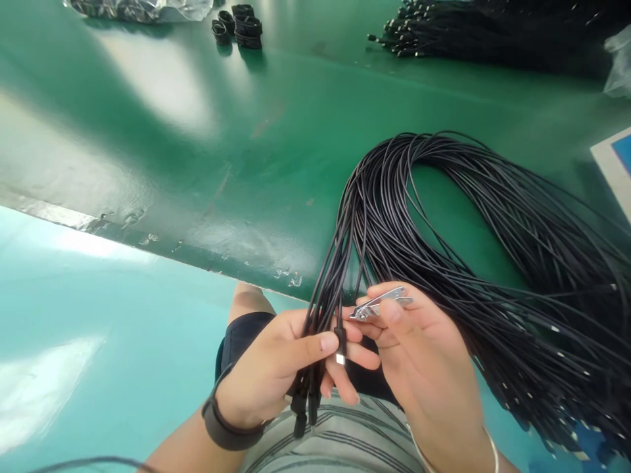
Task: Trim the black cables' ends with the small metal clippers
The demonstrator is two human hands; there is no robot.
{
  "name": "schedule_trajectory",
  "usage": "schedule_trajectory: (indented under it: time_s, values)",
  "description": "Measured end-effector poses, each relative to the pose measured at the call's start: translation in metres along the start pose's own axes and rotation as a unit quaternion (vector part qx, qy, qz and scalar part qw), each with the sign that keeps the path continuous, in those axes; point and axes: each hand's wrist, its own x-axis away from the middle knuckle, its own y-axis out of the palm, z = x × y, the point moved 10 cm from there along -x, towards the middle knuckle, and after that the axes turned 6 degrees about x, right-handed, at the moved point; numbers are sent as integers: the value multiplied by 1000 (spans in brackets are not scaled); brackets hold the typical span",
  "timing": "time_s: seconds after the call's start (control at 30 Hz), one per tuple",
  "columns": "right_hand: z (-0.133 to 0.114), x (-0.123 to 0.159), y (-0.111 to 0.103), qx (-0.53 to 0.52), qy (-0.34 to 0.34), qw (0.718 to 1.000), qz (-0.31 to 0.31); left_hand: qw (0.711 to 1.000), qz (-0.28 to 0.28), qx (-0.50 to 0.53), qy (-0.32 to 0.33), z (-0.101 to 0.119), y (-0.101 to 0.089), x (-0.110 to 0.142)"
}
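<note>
My left hand point(300, 351) is closed round several black cables, with their ends hanging below the palm. One USB cable plug point(340, 341) with a bright metal tip stands out between the thumb and fingers. My right hand point(419, 355) pinches a silver nail clipper point(379, 305) between thumb and fingers, its jaws pointing left, close to the cable just above that plug. From the left hand, the cables rise and curve over the green table in a thick black bundle point(394, 177). More of the cables spread down the right side, past the table edge.
The green table point(256, 164) has a worn front edge running down to the right. At the back lie small coiled black cables point(246, 29), a clear plastic bag point(142, 8) and a large heap of black cables point(493, 33). A white-and-blue object point(614, 164) sits at the right edge.
</note>
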Motion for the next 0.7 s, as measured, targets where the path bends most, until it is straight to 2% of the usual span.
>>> schedule_trajectory:
  time_s: [0.17,0.3,0.43,0.7]
  values:
    - [3,2,3,11,-12,1000,-10,999,14,-18,29,4,-3,-3]
    - [7,4,-1,14,-17,1000,18,986,87,-119,76,15,-6,-2]
    - [12,4,-2,-1,-8,1000,25,967,150,-183,95,19,-11,0]
    - [11,7,-4,16,-31,999,23,954,162,-231,100,18,-13,1]
